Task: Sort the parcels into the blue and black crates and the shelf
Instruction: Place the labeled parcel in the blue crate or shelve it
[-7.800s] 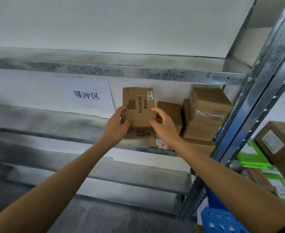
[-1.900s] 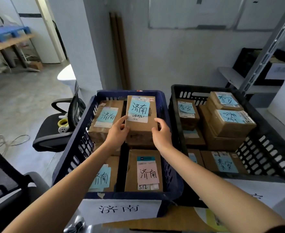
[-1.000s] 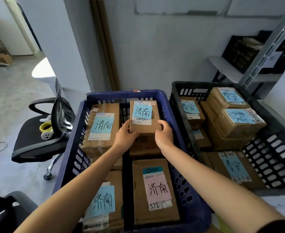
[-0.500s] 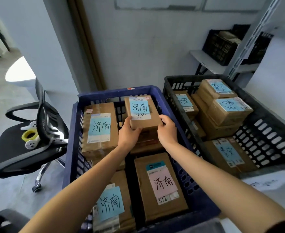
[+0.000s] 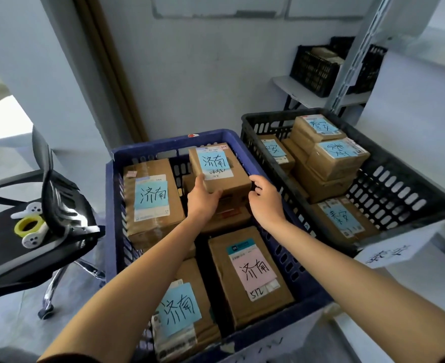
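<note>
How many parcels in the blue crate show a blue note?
3: far-left parcel, far-right parcel gripped by the left hand, near-left parcel. Lower layers may hide more.

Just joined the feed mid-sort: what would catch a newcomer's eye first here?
The left hand grips the near corner of a blue-labelled parcel lying on top of others at the far end of the blue crate, and the right hand sits at the parcel's right edge. To the right, the black crate holds stacked parcels, which also have blue labels.
</note>
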